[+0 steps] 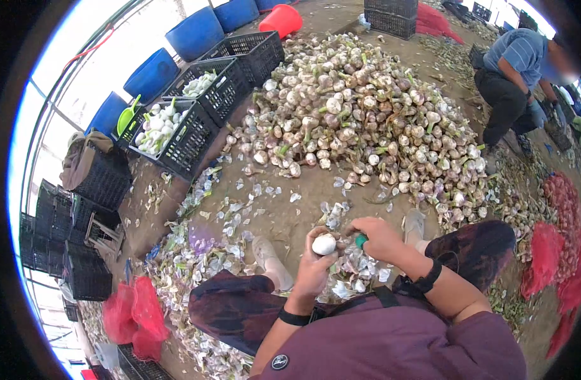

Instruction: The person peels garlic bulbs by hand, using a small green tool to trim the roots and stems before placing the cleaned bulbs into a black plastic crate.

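A white, peeled garlic bulb [324, 244] is held in my left hand [315, 261], its fingers wrapped round it. Just to the right, my right hand [380, 239] is closed on a small green-handled tool [361, 240]; the rest of the tool is hard to make out. The two hands are close together but apart. Beneath them, pale garlic skins [360, 269] lie on the ground between my feet. In front is a big heap of unpeeled garlic bulbs [366, 107].
Black crates [188, 142] at the upper left hold white garlic. Behind them stand blue barrels [151, 75] and a red bucket [281, 21]. Another person [521, 69] crouches at the upper right. Red mesh bags [543, 253] lie at the right, others [135, 315] at lower left.
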`<action>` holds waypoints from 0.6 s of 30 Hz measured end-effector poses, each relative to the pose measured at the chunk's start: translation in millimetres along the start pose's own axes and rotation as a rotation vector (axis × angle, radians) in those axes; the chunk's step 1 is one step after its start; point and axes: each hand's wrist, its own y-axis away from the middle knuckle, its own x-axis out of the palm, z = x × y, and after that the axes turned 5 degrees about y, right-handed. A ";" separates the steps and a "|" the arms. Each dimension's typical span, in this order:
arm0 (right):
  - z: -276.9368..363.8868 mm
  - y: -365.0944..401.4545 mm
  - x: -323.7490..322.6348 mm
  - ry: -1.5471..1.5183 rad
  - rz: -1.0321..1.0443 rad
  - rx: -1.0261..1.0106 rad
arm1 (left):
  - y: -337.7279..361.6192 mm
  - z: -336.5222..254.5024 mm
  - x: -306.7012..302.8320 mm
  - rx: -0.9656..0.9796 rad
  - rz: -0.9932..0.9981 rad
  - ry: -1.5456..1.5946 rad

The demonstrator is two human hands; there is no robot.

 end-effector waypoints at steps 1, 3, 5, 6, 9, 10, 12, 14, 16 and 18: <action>4.2 -1.1 0.4 -0.095 -0.062 0.007 | -0.8 1.3 -0.7 0.009 -0.019 -0.060; 20.5 -2.8 -1.9 -0.328 -0.018 0.103 | -7.9 16.1 -14.7 0.098 -0.076 -0.239; 30.1 -5.1 0.6 -0.458 0.002 0.115 | -7.9 10.6 -9.8 0.180 -0.103 -0.585; 36.9 -7.0 -1.2 -0.451 0.012 0.102 | -7.0 6.0 -6.1 0.224 -0.121 -0.758; 31.4 -12.3 15.7 -0.310 -0.007 -0.042 | -3.1 5.4 -5.2 0.279 -0.206 -1.030; 32.0 -14.6 17.9 -0.273 0.031 -0.066 | -4.6 8.6 -12.2 0.269 -0.256 -1.158; 30.0 -17.5 26.3 -0.421 0.145 0.078 | -5.9 12.7 -19.9 0.170 -0.302 -1.215; 11.8 -19.8 45.9 -0.665 0.181 0.145 | -7.2 11.3 -19.2 -0.096 -0.294 -1.246; -16.3 -19.2 68.9 -1.119 0.269 0.542 | -8.9 22.8 -27.7 0.414 -0.248 -1.269; -55.3 -26.8 93.6 -1.345 0.328 0.877 | -10.5 12.6 -25.6 0.460 -0.336 -1.176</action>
